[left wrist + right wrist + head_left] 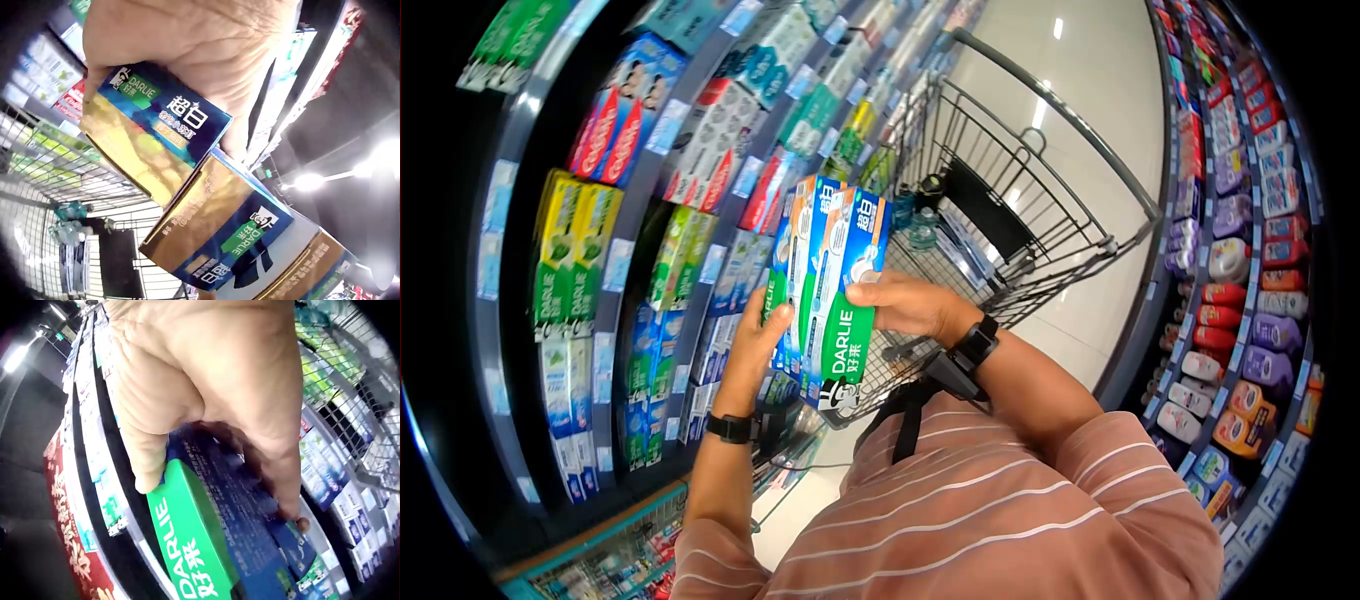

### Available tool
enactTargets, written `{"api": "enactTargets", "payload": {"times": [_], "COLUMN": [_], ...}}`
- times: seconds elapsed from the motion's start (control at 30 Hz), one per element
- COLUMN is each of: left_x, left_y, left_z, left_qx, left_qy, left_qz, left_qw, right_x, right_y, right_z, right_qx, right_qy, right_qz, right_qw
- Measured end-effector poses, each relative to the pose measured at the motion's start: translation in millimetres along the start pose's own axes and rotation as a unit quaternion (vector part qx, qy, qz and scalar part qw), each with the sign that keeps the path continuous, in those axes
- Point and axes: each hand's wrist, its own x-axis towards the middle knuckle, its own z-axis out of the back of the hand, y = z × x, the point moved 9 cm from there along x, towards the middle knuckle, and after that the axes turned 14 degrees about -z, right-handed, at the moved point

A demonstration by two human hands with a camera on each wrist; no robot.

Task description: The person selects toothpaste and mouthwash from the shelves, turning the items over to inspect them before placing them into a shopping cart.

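Observation:
Toothpaste boxes in blue, green and white, marked DARLIE, stand side by side in front of the person's chest. The left hand [747, 350] grips the left toothpaste box [803, 270], its thumb along the front. Around the right toothpaste box [837, 325] curls the right hand [912, 303], thumb on the printed face. In the left wrist view, the box ends [178, 115] show blue and gold, stepped against each other. The right wrist view shows the right hand's fingers [281, 481] spread over a box's dark blue side, beside its green front [187, 531].
A wire shopping cart [1055, 95] stands just beyond the hands, with bottles [922, 230] and a dark flat thing [990, 210] inside. Shelves of toothpaste boxes [580, 250] line the left. Across the aisle floor [1090, 330], shelves hold purple, red and orange bottles [1270, 350].

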Motion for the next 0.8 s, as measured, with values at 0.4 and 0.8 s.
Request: {"api": "enactTargets", "payload": {"times": [0.4,0.8], "left_x": [-20.1,-13.2], "left_y": [254.6,336.9], "left_z": [-155.7,-224.1], "left_qx": [-0.156,-0.173], "left_qy": [0.085,0.129], "left_qz": [0.264,0.406], "left_qw": [0.948,0.888], "right_x": [-56.5,-70.7], "right_y": [-116.4,-140.6], "right_z": [213.7,318.7], "right_qx": [0.132,0.137], "right_qy": [-0.261,-0.325], "right_qz": [-0.134,-0.274], "right_qw": [0.947,0.894]}}
